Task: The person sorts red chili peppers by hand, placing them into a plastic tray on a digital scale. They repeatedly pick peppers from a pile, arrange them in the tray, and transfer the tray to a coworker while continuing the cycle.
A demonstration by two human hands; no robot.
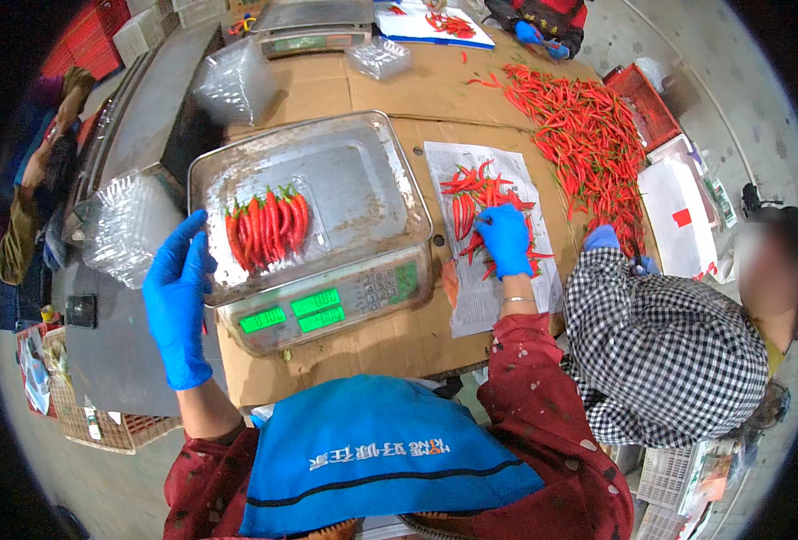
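Both my hands wear blue gloves. My left hand (179, 297) is raised at the left front edge of a digital weighing scale (385, 290), fingers apart, with nothing seen in it. A row of red chili peppers (267, 229) lies side by side in a clear plastic tray (321, 216) on the scale's metal pan (348, 162). To the scale's right, my right hand (505, 239) reaches down onto loose red chilies (465, 212) spread over a sheet of newspaper (470, 307). Its fingertips are among the peppers; whether they grip one is hidden.
A large heap of red chilies (584, 142) covers the table's right side, where a co-worker in a checked sleeve (662, 337) reaches in. Stacked clear trays (129, 226) stand left, more trays (233, 81) behind. Another scale (314, 34) and another person's gloved hands (540, 40) are at the far side.
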